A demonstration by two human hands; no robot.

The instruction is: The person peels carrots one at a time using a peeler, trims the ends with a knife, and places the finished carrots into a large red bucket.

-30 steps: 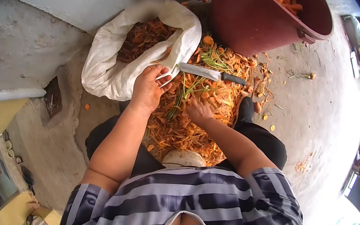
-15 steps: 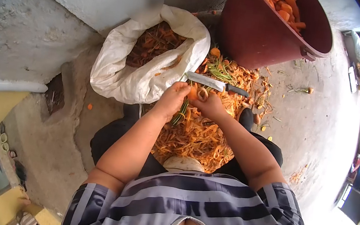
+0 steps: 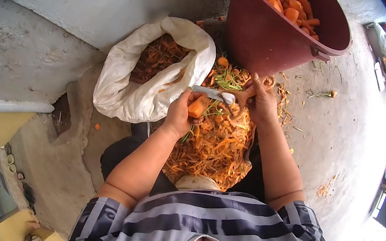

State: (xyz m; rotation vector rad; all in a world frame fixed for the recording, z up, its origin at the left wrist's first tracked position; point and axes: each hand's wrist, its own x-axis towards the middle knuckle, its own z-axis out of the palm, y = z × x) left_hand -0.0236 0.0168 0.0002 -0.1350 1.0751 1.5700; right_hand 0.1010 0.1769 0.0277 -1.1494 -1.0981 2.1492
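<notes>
My left hand (image 3: 180, 113) is closed around a short orange carrot piece (image 3: 199, 106) above a heap of carrot peels (image 3: 216, 146) on the floor. My right hand (image 3: 262, 104) grips a tan-handled tool, apparently a peeler (image 3: 245, 95), with its tip pointing toward the carrot. A knife lies on the heap between my hands; only its pale blade (image 3: 207, 92) shows, and the handle is hidden behind my right hand. Green stalks (image 3: 226, 80) are mixed into the peels.
A maroon bucket (image 3: 263, 41) holding peeled carrots (image 3: 288, 1) stands just beyond the heap. An open white sack (image 3: 144, 96) with peels inside leans at the left against a concrete wall (image 3: 72, 0). Bare concrete floor (image 3: 345, 122) stretches to the right.
My left hand has left the sack's rim and now holds a carrot piece. My right hand rose from the peels and moved right, over the knife handle, with the tool in it.
</notes>
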